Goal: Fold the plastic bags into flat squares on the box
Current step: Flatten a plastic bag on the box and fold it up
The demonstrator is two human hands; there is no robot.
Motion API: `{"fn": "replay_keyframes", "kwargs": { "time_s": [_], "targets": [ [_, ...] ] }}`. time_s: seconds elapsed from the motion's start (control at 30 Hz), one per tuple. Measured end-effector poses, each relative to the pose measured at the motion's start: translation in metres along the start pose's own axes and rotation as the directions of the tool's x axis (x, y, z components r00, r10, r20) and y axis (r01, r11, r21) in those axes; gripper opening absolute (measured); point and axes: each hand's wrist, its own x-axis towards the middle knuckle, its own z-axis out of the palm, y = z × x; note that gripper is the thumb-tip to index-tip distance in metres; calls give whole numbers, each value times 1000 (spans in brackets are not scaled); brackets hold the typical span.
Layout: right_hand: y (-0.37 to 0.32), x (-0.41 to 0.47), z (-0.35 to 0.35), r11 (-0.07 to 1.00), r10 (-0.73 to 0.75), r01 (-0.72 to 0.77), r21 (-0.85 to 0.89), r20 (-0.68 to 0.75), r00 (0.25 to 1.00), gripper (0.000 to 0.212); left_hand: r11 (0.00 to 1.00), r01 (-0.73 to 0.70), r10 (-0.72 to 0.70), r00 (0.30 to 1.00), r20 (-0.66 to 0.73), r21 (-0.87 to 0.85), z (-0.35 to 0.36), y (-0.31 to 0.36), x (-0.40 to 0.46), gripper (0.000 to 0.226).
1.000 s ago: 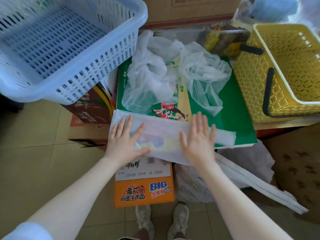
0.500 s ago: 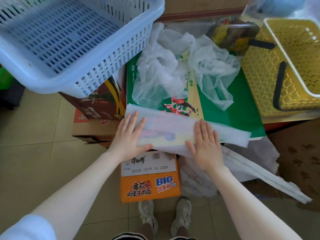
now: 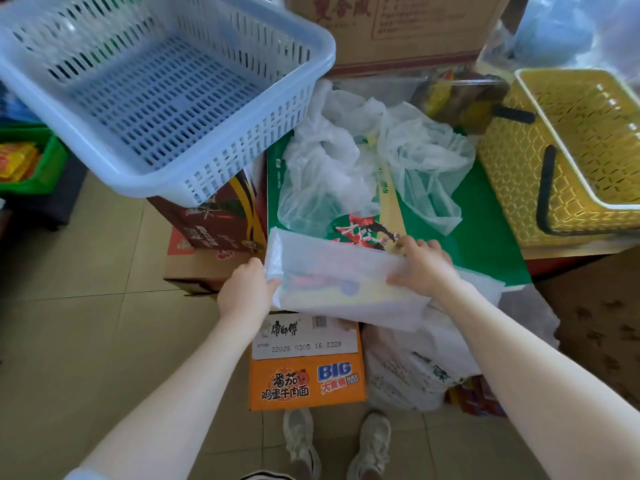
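A flattened translucent plastic bag [image 3: 339,271], folded into a long strip, lies across the near edge of the green box [image 3: 485,230]. My left hand [image 3: 246,289] grips the strip's left end, fingers under it and thumb on top. My right hand [image 3: 422,265] holds the strip's right part, fingers curled over its far edge. Part of the strip hangs over the box's front edge. Two crumpled clear bags [image 3: 353,157] lie loose further back on the box.
A pale blue slotted basket [image 3: 166,91] sits at the upper left, a yellow basket [image 3: 571,154] with black handles at the right. An orange noodle carton [image 3: 308,368] and a white printed bag [image 3: 408,368] stand below the box. A brown carton [image 3: 398,26] is behind.
Both hands were pressing flat on the strip. Now the left has slid to the left end and grips it, and the right has moved up and curled over the far edge.
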Motion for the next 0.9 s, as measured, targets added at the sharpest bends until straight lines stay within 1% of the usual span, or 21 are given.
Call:
{"fn": "replay_keyframes", "kwargs": {
  "time_s": [0.07,0.17,0.23,0.3,0.33,0.4,0.43,0.47,0.5,0.53,0.57,0.6,0.63,0.67,0.7,0.73,0.77,0.8,0.83,0.87,0.9],
  "targets": [
    [3,-1,1,999,24,-24,41,12,1000,69,1000,-20,20,1000,-10,11,-1,2,-3,22],
    [5,-1,2,992,24,-31,119,58,998,49,982,-181,169,971,-170,-53,-8,16,-8,20],
    [9,-2,2,984,21,-33,175,70,997,37,934,-333,287,915,-282,-129,-16,31,-11,19],
    [18,-6,2,975,19,-35,218,73,997,26,866,-458,356,847,-396,-199,-28,50,-12,18],
    [24,-9,1,968,20,-37,249,72,997,24,828,-504,360,814,-456,-246,-36,62,-10,17],
    [35,-17,-2,923,41,-51,382,33,999,31,754,-569,324,756,-570,-327,-48,88,-4,15],
    [37,-22,-4,877,75,-70,475,9,997,34,756,-576,301,728,-616,-311,-51,102,1,27],
    [38,-26,-4,822,117,-94,561,-5,993,35,787,-565,303,705,-642,-249,-50,116,5,45],
    [39,-29,-2,767,160,-127,629,4,987,35,812,-559,335,682,-650,-167,-46,128,7,60],
    [40,-31,1,718,188,-157,678,29,982,32,807,-585,414,656,-630,-79,-36,139,8,68],
    [41,-32,5,674,202,-188,715,66,977,26,754,-657,545,606,-580,24,-24,148,6,69],
    [43,-34,10,632,207,-214,744,105,973,18,651,-750,702,533,-472,122,-8,154,3,66],
    [45,-35,15,588,209,-237,773,138,968,14,543,-819,825,480,-298,185,7,157,-2,63],
    [48,-38,18,544,211,-251,801,159,965,15,480,-856,877,473,-82,193,21,156,-5,64],
    [52,-42,20,499,216,-262,826,174,961,24,477,-861,855,501,136,177,35,152,-7,68],
    [55,-46,22,453,218,-271,850,189,958,37,494,-853,796,522,307,170,46,147,-6,72],
    [59,-51,24,402,212,-270,875,198,957,50,503,-849,753,524,399,165,56,141,-5,79],
    [62,-57,25,369,196,-260,893,198,960,61,502,-849,734,520,437,166,65,136,-4,87],
    [66,-63,26,361,168,-233,903,183,969,66,494,-852,727,513,456,170,72,132,-3,97],
    [68,-69,26,362,129,-193,912,156,979,66,485,-857,727,505,465,172,78,128,0,106],
    [69,-74,26,355,83,-151,923,130,988,58,470,-865,735,495,463,177,80,126,1,113]
  ]
}}
